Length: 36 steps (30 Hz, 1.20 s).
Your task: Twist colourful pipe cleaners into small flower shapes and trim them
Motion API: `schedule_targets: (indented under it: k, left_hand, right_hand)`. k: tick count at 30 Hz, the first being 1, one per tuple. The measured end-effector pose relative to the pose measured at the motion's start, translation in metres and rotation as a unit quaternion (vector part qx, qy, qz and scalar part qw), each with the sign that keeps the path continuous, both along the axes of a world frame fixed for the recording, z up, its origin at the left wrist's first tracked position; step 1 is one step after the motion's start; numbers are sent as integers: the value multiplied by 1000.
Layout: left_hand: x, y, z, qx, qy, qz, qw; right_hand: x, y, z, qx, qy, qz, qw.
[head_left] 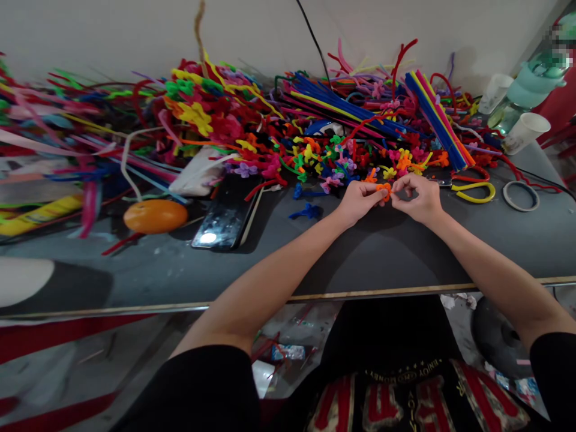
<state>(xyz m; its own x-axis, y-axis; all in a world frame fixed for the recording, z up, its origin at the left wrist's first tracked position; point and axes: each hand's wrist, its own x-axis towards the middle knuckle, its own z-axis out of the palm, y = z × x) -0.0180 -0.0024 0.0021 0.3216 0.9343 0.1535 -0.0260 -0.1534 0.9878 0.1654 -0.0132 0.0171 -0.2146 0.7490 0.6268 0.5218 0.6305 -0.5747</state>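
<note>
Thumb and forefinger of the left hand (360, 201) are closed in a pinch on a small orange pipe-cleaner piece (384, 191), located above the near-central part of the dark tabletop (369, 258). Right hand (420, 198): thumb and forefinger curve toward each other at the right side of the piece; whether their tips grip it cannot be determined. Layout, left to right: a white rounded object (22, 281) is cut off by the view edge; an orange oval object (155, 216) rests near a black smartphone (225, 213), which lies at a slant. A blue pipe-cleaner piece (308, 211) lies separately, left of the left hand. Behind both hands, a heap of multicoloured pipe-cleaner flowers (333, 162) extends along the wall. A bundle of straight pipe cleaners (438, 123) leans diagonally behind the right hand. Scissors (472, 199) with red and yellow handles lie just beside that hand, followed by a tape roll (534, 201), lying flat, and a white cup (525, 133), tilted in view.
</note>
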Motion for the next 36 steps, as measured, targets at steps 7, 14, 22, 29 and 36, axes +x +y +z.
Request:
schedule_targets:
  k: [7, 14, 22, 29, 36]
  left_hand:
    - [1, -1, 1, 7, -3, -1, 1000]
    - [1, 0, 2, 35, 12, 0, 999]
    - [5, -5, 2, 120, 2, 73, 990]
    - [5, -4, 2, 132, 43, 77, 987]
    - [4, -10, 7, 144, 76, 72, 984]
  right_hand:
    - [1, 0, 0, -6, -11, -10, 1000]
    - [-2, 0, 1, 5, -9, -6, 1000]
    - [-5, -1, 7, -54, 107, 12, 993]
    - [-4, 5, 0, -176, 196, 40, 964]
    - [0, 11, -2, -201, 206, 52, 956]
